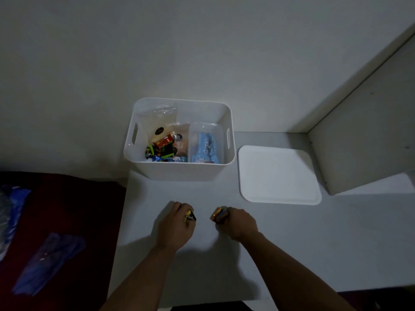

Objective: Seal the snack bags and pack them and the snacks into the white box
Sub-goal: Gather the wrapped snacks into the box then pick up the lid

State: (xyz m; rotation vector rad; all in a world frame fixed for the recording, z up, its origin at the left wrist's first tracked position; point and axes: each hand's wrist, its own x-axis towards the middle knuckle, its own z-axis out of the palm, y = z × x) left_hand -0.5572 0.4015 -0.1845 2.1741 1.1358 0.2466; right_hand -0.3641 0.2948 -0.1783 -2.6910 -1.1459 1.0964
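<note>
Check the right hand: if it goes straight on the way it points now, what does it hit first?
Probably the white plastic box. The right hand, gripping an orange-and-blue snack packet, points up and slightly left across bare white table. Nothing lies between. The flat white lid sits off to the right. Depth is uncertain.

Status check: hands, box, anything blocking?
Left hand grips a black-yellow snack; right hand grips gold-wrapped snacks. White box open, part filled. Lid lies beside it. Path clear.
</note>
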